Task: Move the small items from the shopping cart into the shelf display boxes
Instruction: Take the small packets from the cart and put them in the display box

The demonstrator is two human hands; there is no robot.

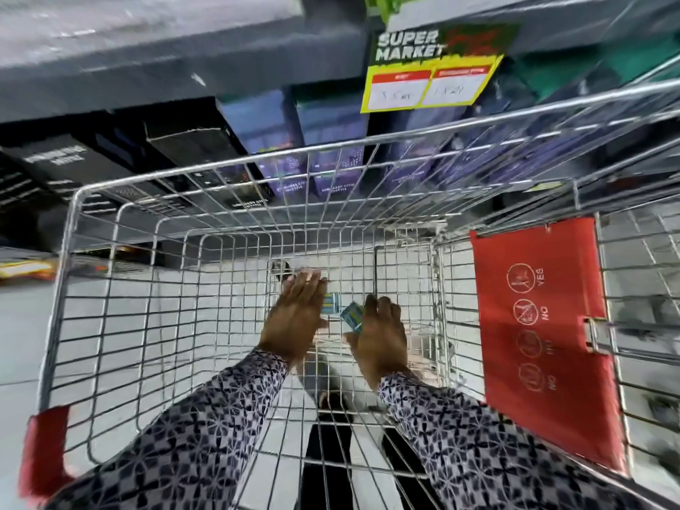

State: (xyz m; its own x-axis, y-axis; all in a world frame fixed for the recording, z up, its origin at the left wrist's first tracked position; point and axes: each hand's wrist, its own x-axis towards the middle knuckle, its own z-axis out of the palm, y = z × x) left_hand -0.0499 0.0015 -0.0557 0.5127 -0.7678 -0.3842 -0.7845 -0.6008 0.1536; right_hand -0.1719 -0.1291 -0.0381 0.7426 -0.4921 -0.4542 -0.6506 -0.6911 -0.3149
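Note:
Both my hands reach down into a wire shopping cart [191,171]. My left hand [296,314] is flat with fingers stretched out, held over a small blue and yellow packet [330,302] on the cart's bottom. My right hand [381,336] grips a second small blue packet [352,315] between thumb and fingers. Beyond the cart's far rim stands a shelf with purple display boxes [327,141] and black boxes [198,149].
A red child-seat flap [544,336] with warning icons hangs on the cart's right side. Red handle cap [46,447] sits at the near left. A yellow price sign [430,68] hangs from the upper shelf. White tiled floor shows through the wires.

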